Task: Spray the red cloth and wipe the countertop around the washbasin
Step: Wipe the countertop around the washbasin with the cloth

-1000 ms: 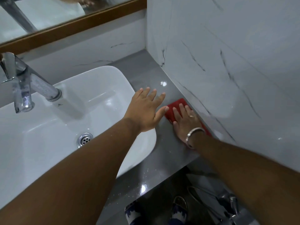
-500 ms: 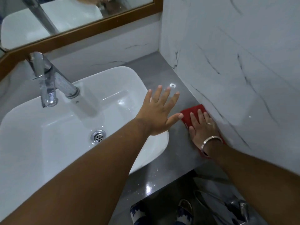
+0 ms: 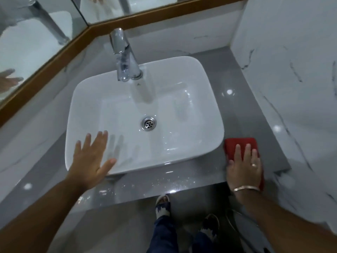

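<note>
The red cloth (image 3: 237,146) lies flat on the grey countertop (image 3: 242,99) to the right of the white washbasin (image 3: 206,99), near the counter's front edge. My right hand (image 3: 245,166) presses flat on the cloth's near half, fingers spread, with a ring and a silver bangle on it. My left hand (image 3: 92,161) hovers with fingers apart over the basin's front left corner and holds nothing. No spray bottle is in view.
A chrome tap (image 3: 124,55) stands behind the basin. A marble wall (image 3: 291,70) borders the counter on the right. Wood-framed mirrors (image 3: 45,57) run along the back and left. My feet (image 3: 163,203) show on the floor below the counter's front edge.
The view has swung left, so the whole basin now shows. My left hand has moved from the basin's right rim to its front left corner. My right hand has drawn the cloth toward the front edge.
</note>
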Demonstrator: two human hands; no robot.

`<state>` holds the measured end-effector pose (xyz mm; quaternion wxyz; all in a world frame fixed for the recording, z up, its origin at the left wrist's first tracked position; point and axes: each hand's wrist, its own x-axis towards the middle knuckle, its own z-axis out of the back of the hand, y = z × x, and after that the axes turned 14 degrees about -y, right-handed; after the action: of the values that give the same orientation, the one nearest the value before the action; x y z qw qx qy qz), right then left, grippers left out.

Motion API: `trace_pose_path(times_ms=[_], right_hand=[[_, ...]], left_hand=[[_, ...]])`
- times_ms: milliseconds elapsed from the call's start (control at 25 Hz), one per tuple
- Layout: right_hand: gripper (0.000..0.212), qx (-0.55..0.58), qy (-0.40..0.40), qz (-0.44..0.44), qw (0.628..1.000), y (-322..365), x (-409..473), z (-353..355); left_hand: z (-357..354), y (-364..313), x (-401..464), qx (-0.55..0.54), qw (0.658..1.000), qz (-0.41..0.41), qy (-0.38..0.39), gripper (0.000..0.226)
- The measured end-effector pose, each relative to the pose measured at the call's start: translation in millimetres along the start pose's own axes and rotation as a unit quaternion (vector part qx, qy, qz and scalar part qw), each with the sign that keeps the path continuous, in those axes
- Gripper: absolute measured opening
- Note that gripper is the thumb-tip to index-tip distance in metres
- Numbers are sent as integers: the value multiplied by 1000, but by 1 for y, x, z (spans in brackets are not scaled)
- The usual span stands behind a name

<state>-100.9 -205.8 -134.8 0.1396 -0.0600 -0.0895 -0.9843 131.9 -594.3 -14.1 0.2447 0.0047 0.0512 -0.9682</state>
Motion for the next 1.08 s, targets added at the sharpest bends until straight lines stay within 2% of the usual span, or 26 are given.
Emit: trace_pose_path(times_ms=[40, 80, 160, 240, 320, 360, 400, 440, 560, 640, 720, 840, 880, 960, 1000, 1080], right_hand=[[67, 11, 13, -14, 1000, 32, -20, -1], [69, 19, 39, 9, 999, 70, -43, -3], [72, 64, 85, 129, 986, 151, -96, -12], [75, 118, 179, 288, 933, 221, -143, -16], [72, 116, 210, 379, 894, 238, -150, -22], [72, 116, 180, 400, 891, 222, -144, -25], [72, 111, 126, 407, 898, 195, -136, -28], [72, 114, 85, 375, 916, 157, -124, -29], [70, 76, 42, 214, 973, 32, -50, -19], [70, 42, 46, 56, 997, -22, -8, -7], [70, 12, 21, -40, 999, -22, -1, 0], [68, 21, -37, -116, 992, 91, -51, 0], [65, 63, -40, -84, 994, 139, -77, -5], [63, 48, 30, 108, 992, 241, -140, -21], [64, 49, 71, 172, 981, 286, -168, -24], [64, 75, 113, 215, 967, 320, -198, -33]], left_hand=[[-2, 3, -1, 0, 1000, -1, -5, 97], [-5, 5, -2, -7, 1000, -6, -10, 95], [-7, 2, 0, -23, 1000, -15, -16, 95], [-10, 5, -1, -24, 999, -4, -29, 95], [-12, 7, 1, -26, 999, 2, -32, 93], [-13, 9, 1, -30, 999, -1, -25, 92], [-14, 11, 1, -36, 999, -4, -20, 91], [-15, 12, 0, -39, 999, -7, -19, 90], [-18, 13, 2, -34, 999, -10, -21, 87], [-20, 12, 1, -16, 999, -3, -34, 86], [-22, 10, 0, -8, 999, 1, -48, 87], [-21, 12, 2, -15, 999, -2, -46, 91], [-21, 12, 3, -19, 999, -4, -44, 92], [-22, 11, 3, -39, 998, -8, -51, 93], [-22, 14, 2, -52, 997, -11, -54, 92], [-24, 15, 3, -71, 996, -13, -53, 93]])
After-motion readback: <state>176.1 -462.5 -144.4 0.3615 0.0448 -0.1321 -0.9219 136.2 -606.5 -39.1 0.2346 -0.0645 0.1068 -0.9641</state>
